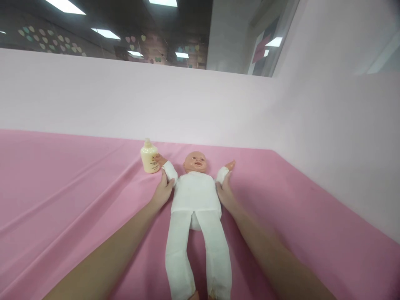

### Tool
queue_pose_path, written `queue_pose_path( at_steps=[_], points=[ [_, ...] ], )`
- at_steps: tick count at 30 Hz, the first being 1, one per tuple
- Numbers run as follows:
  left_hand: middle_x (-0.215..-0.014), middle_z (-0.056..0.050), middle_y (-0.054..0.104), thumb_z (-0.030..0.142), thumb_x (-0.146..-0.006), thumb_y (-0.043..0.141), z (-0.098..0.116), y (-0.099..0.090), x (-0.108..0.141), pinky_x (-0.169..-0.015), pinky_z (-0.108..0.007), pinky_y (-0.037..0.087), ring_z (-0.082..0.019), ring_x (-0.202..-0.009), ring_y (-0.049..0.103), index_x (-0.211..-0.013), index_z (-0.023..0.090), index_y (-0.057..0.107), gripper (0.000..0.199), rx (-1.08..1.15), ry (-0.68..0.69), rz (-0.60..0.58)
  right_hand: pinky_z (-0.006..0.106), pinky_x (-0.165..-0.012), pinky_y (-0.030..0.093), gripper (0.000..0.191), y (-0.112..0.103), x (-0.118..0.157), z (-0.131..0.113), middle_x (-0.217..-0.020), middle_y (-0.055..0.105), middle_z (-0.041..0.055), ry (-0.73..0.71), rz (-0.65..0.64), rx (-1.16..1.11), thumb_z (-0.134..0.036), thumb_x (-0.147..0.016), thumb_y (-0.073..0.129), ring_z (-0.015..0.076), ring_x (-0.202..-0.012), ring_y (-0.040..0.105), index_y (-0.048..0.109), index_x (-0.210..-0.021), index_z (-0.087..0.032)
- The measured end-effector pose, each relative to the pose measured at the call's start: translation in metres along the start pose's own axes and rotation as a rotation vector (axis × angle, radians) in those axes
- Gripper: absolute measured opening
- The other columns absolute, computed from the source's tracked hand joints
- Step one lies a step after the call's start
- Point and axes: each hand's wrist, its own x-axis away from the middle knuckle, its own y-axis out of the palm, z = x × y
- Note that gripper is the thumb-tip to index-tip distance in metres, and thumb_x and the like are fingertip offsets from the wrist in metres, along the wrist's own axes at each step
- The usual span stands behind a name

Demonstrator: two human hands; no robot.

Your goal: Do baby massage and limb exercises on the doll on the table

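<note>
A baby doll (196, 193) with a white cloth body lies on its back on the pink sheet, head toward the wall and legs toward me. Its arms are bent up beside its head. My left hand (163, 189) is closed around the doll's arm on the left, thumb and fingers on the white sleeve. On the other side my right hand (225, 193) grips the doll's other arm; part of its fingers is hidden. A cream pump bottle (150, 158) stands upright by the doll's hand on the left.
The pink sheet (78, 200) covers the surface and shows creases on the left. A white wall (140, 100) rises behind it, and another white wall (337, 137) bounds the right side. Above the back wall is a window (125, 29) reflecting ceiling lights, with heart shapes visible.
</note>
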Motion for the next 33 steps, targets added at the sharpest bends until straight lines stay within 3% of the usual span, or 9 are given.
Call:
queue_pose_path(
  at_steps=[5, 10, 16, 23, 27, 33],
  points=[
    [-0.159, -0.006, 0.031, 0.039, -0.093, 0.047, 0.004, 0.002, 0.002, -0.119, -0.047, 0.023, -0.028, -0.144, 0.033, -0.157, 0.027, 0.011, 0.075, -0.078, 0.025, -0.073, 0.051, -0.122, 0.017, 0.070, -0.001, 0.001, -0.008, -0.161, 0.016, 0.0131, 0.008, -0.052, 0.093, -0.041, -0.095, 0.035, 0.0276, -0.150, 0.013, 0.012, -0.156, -0.016],
    [-0.158, -0.007, 0.032, 0.029, -0.089, 0.052, 0.002, 0.003, 0.001, -0.117, -0.046, 0.029, -0.027, -0.140, 0.040, -0.155, 0.027, 0.019, 0.074, -0.016, 0.115, -0.012, 0.048, -0.111, 0.037, 0.049, -0.005, 0.001, -0.015, -0.137, 0.046, 0.0150, 0.012, 0.024, 0.091, -0.035, -0.090, 0.042, 0.0281, -0.130, 0.045, 0.044, -0.136, -0.019],
    [-0.145, -0.008, 0.048, 0.025, -0.087, 0.053, -0.001, 0.001, 0.002, -0.108, -0.044, 0.040, -0.024, -0.128, 0.051, -0.144, 0.027, 0.033, 0.061, -0.046, 0.147, 0.026, 0.045, -0.106, 0.042, 0.056, -0.005, 0.002, -0.016, -0.136, 0.048, 0.0126, 0.039, 0.042, 0.028, -0.035, -0.088, 0.047, 0.0264, -0.126, 0.049, 0.035, -0.141, -0.022],
    [-0.139, -0.011, 0.054, 0.028, -0.088, 0.050, -0.005, 0.001, -0.002, -0.106, -0.045, 0.040, -0.027, -0.125, 0.052, -0.141, 0.023, 0.043, 0.053, -0.177, 0.153, 0.031, 0.042, -0.113, 0.033, 0.051, -0.006, -0.001, -0.010, -0.143, 0.048, 0.0101, 0.012, -0.054, 0.114, -0.035, -0.092, 0.041, 0.0241, -0.133, 0.044, 0.043, -0.142, -0.022],
    [-0.136, -0.010, 0.057, 0.030, -0.090, 0.046, -0.007, -0.001, -0.005, -0.106, -0.044, 0.039, -0.027, -0.124, 0.051, -0.137, 0.021, 0.051, 0.048, -0.312, 0.179, -0.010, 0.041, -0.113, 0.034, 0.052, -0.007, -0.003, -0.010, -0.142, 0.049, 0.0120, 0.015, -0.094, 0.161, -0.034, -0.093, 0.040, 0.0242, -0.132, 0.045, 0.045, -0.143, -0.018],
    [-0.121, -0.009, 0.066, 0.033, -0.090, 0.043, -0.009, -0.005, -0.011, -0.095, -0.042, 0.045, -0.028, -0.109, 0.059, -0.127, 0.021, 0.060, 0.043, -0.385, 0.112, -0.071, 0.042, -0.111, 0.036, 0.053, -0.008, -0.003, -0.017, -0.140, 0.051, 0.0161, 0.053, -0.132, 0.212, -0.033, -0.094, 0.036, 0.0266, -0.131, 0.046, 0.046, -0.142, -0.012]
  ],
)
